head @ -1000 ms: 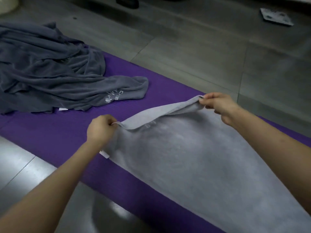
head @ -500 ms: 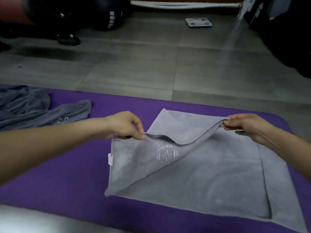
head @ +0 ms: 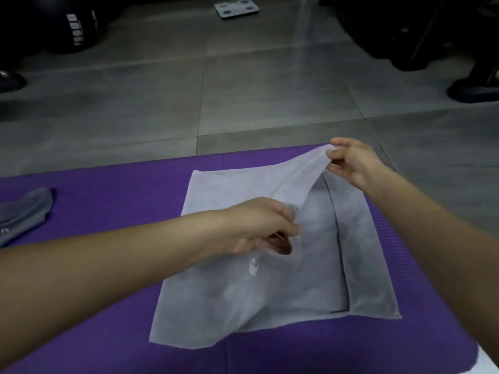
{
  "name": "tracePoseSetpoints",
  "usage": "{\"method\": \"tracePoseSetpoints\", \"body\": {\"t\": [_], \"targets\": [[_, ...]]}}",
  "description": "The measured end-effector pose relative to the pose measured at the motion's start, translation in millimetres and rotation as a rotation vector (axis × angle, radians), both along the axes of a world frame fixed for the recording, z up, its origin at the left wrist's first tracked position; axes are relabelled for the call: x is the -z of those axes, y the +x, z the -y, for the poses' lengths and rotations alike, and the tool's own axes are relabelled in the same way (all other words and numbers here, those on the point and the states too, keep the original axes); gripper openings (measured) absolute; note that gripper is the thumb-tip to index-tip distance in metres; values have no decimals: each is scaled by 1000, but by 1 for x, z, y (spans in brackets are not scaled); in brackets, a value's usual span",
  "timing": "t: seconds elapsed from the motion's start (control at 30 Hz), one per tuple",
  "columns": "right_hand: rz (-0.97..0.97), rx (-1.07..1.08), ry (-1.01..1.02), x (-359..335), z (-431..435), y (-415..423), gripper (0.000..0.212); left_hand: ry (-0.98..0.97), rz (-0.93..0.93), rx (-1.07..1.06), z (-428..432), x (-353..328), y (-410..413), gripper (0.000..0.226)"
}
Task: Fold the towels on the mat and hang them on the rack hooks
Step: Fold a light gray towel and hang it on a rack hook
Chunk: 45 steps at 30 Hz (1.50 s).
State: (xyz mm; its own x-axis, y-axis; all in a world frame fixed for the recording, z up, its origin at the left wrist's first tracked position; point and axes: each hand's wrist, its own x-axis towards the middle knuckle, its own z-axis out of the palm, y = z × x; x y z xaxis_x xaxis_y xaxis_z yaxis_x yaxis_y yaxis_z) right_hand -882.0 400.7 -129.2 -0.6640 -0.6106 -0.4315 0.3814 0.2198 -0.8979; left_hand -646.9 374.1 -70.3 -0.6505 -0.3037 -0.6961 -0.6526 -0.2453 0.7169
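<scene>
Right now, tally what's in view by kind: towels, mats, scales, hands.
Towels: 2 (light grey towel, dark grey towel)
Mats: 1 (purple mat)
Scales: 1 (white scale on the floor)
Hands: 2 (left hand, right hand, both pinching the light grey towel)
Total: 6

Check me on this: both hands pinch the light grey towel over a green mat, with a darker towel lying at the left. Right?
Not quite. The head view shows the mat is purple, not green. The rest stands: the left hand and right hand both pinch the light grey towel, and a darker towel lies at the left.
</scene>
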Motion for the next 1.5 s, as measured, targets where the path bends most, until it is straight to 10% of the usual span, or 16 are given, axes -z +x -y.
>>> {"method": "tracePoseSetpoints", "body": {"t": [0.17, 0.43, 0.63, 1.0, 1.2, 1.5], "targets": [[-188, -51, 274, 39, -24, -18, 40, 63, 105, 349, -23, 23, -25, 25], [-576, -206, 718, 105, -157, 49, 14, -914, 140, 267, 49, 97, -57, 22], [-555, -174, 947, 109, -184, 98, 40, -1031, 31, 227, 62, 154, -134, 28], [72, -16, 659, 101, -194, 98, 23, -1081, 0, 286, 45, 189, -223, 17], [238, 56, 505, 87, -195, 84, 23, -972, -156, -83, 68, 166, -218, 17], [17, 92, 480, 74, -215, 42, 41, -939, -305, -260, 74, 124, -260, 25]]}}
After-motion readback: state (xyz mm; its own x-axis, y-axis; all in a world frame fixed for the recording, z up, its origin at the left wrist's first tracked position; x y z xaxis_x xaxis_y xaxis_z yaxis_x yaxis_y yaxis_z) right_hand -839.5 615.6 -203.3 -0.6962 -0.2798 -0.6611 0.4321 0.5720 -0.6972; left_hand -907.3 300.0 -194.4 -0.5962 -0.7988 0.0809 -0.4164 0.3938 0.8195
